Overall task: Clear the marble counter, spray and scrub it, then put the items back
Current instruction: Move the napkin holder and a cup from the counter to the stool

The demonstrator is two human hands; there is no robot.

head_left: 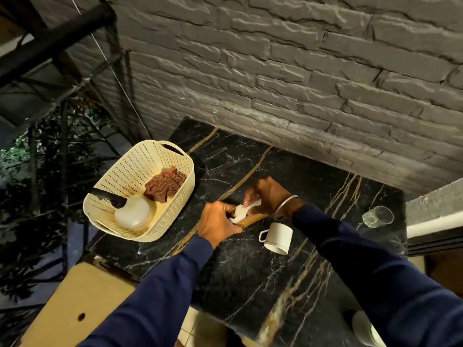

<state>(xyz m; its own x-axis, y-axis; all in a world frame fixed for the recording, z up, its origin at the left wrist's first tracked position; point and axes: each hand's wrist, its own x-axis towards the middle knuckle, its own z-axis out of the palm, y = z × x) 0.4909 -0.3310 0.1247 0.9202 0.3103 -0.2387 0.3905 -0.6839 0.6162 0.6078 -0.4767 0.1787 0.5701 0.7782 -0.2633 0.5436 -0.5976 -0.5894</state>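
The marble counter (250,284) is carrying several items, so it is not looking cleared. A white cup (276,237) and a clear glass (378,216) are sitting on its right part, apart from each other. Near the middle, both hands are working on a narrow wooden holder (255,218) with something white inside, and I cannot tell what that white thing is. The left hand (218,224) is gripping the near end of the holder with curled fingers. The right hand (270,196) is pinching the white piece. A cream basket (130,171) is resting at the left edge, holding a spray bottle (132,212) and a checked cloth (165,184). No hand is touching either of them. I am judging that spraying and scrubbing are probably waiting. Whether the holder is leaving or returning, I cannot tell.
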